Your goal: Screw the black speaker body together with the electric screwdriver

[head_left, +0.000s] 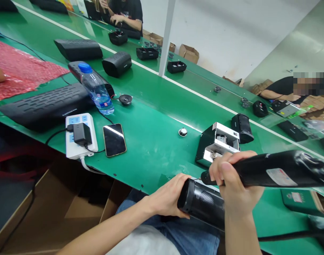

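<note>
Speaker (201,207) between both hands' fingers (178,187)

Bright, even light; warped edges.

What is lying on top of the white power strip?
A black adapter is plugged into the white power strip, with its cable running off. The sockets beneath the adapter are covered, so they cannot be seen.
</note>
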### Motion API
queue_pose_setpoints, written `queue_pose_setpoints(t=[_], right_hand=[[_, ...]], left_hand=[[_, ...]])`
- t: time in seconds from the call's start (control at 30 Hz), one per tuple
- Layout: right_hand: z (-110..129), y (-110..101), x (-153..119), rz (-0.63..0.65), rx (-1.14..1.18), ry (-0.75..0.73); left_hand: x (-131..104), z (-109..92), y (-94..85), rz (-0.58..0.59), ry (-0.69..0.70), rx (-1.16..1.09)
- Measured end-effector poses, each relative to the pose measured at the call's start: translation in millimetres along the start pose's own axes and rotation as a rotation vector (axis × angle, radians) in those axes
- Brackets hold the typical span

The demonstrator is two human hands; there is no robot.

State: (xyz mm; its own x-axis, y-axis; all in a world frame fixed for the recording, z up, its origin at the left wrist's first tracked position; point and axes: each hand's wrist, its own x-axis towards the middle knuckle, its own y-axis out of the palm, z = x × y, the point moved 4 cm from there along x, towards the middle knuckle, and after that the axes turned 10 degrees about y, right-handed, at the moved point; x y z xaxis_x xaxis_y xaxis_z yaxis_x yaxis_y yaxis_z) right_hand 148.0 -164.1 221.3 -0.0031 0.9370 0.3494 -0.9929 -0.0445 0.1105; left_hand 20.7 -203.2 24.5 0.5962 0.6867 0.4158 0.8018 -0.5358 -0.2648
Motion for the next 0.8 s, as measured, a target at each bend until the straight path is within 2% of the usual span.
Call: queue_pose_setpoints(t=[0.1,0.2,0.27,0.33,0.43,0.53,0.67,0.8], right_hand=[[-1.6,-2.2,-2.1,0.004,-0.001,0.024],[16.1,-12.4,0.6,-0.02,0.001,0.0],[39.1,-28.3,6.7,-0.124,0.018,-0.07],[62.3,-49.5,15.5,-0.3,-0.004,-0.168],[79.0,-77.6,30.2,-0.537,-0.127,-0.325],[67.4,-91.3,44.4,-0.575,-0.189,-0.38],[43.2,-94.9,52.6,-0.554,-0.256,-0.325],[35.1,-94.4,56.4,-0.549,-0.282,-0.272]], left_hand=[[0.3,-3.8,-1.8,-0.004,-0.03,0.006],[-0.4,-6.8,-2.2,0.002,-0.048,0.029],[-2.1,-6.9,-1.7,0.005,-0.057,0.05],[-4.7,-5.1,-0.6,0.009,-0.076,0.071],[-7.8,-1.8,0.8,0.023,-0.102,0.091],[-8.3,-0.8,0.4,0.044,-0.117,0.098],[-8.0,-1.6,-1.0,0.055,-0.134,0.1],[-9.2,-1.2,-0.9,0.054,-0.143,0.11]])
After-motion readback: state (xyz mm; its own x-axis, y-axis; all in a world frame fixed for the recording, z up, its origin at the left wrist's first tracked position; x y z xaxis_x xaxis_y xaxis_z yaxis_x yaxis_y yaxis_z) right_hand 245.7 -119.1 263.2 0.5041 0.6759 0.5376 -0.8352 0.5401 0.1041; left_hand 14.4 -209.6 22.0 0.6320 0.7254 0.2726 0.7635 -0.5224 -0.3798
